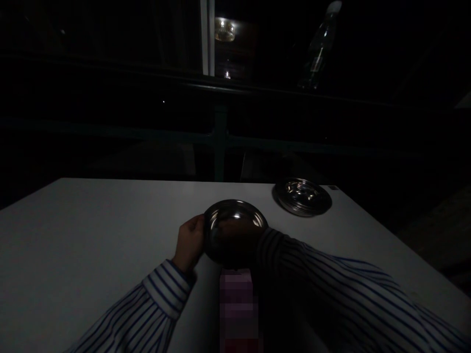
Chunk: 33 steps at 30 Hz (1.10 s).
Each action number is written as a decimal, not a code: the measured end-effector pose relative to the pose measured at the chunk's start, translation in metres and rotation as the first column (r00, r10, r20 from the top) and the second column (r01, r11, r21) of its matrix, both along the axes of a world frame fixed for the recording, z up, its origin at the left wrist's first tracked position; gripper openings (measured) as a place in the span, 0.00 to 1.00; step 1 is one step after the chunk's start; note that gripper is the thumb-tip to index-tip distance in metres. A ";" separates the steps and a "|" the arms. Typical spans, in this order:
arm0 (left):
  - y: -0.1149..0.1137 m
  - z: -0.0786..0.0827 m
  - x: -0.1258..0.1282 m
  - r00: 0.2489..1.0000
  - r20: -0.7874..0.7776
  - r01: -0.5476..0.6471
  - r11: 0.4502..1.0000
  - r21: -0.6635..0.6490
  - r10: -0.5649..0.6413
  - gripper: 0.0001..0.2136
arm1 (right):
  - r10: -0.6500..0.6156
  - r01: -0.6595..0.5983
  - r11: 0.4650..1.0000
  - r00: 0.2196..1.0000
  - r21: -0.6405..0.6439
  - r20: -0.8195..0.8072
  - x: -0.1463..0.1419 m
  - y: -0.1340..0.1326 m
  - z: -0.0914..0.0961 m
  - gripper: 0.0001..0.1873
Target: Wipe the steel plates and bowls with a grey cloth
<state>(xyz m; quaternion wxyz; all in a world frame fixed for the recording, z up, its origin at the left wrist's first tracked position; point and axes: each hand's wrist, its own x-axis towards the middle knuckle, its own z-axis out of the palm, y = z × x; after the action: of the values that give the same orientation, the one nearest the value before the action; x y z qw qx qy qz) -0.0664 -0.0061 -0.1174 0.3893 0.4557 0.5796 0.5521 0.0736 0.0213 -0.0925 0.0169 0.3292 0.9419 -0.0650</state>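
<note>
Left hand point(190, 240) is gripping the stainless-steel bowl point(224, 245) at its left rim, grip closed, fingers on the far side of the wall. Right hand point(245, 231) is showing only as a dim shape at the right part of the bowl, over or inside it; too dark to separate skin from reflection. Can't tell if that grip is open or closed, or holding anything.

Bowl is sitting mid-scene over the white worktop point(110, 215), mouth up and seemingly tipping a little toward the wearer. Can't confirm whether the base is touching.

Stack of stainless-steel bowls point(303, 197) is standing at the far right corner, well apart from both hands. Plastic bottle point(317, 56) is standing beyond the worktop, far right. Pinkish patch point(236, 289) just near of the bowl is pixelating out; not identifying it.

Step, my read: handling the bowl, left side steadying, right side working at or in it. Next move is calling for a firm left hold and a level bowl, with the right hand finding a sure hold on the opposite rim before any lift or turn. Polished steel is probably slipping easily, and low light is hiding the right-side contact.
</note>
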 end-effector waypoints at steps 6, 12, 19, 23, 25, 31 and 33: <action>-0.006 0.003 0.000 1.000 0.000 0.011 1.000 0.007 -0.011 0.17 | -0.163 0.155 0.986 0.975 0.066 0.152 0.017 0.022 0.025 0.14; -0.003 0.003 0.001 1.000 0.003 0.010 1.000 0.010 -0.010 0.18 | -0.111 0.099 0.993 0.974 0.071 0.197 0.005 0.016 0.022 0.11; -0.003 0.002 -0.001 1.000 0.014 0.003 1.000 0.018 -0.003 0.18 | -0.105 0.094 0.993 0.973 0.065 0.203 0.012 0.018 0.025 0.12; -0.003 0.003 0.001 1.000 0.005 -0.027 0.999 0.023 0.027 0.16 | -0.145 0.134 0.989 0.969 0.069 0.199 0.018 0.025 0.024 0.13; -0.002 0.002 0.000 0.999 -0.004 -0.040 0.999 0.026 0.040 0.16 | -0.131 0.122 0.991 0.972 0.056 0.195 0.014 0.024 0.022 0.12; 0.002 0.002 -0.002 0.998 -0.021 -0.065 0.998 0.017 0.066 0.15 | -0.005 0.020 0.997 0.982 -0.076 0.188 0.008 0.008 0.020 0.11; 0.000 0.005 -0.001 0.998 -0.018 -0.056 0.998 0.012 0.057 0.15 | -0.012 0.024 0.997 0.983 -0.068 0.182 0.011 0.009 0.022 0.11</action>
<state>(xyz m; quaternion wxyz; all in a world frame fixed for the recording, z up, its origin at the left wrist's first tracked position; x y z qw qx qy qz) -0.0675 -0.0060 -0.1124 0.3657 0.4464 0.5925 0.5621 0.0846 0.0303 -0.0705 0.1138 0.3415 0.9305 -0.0678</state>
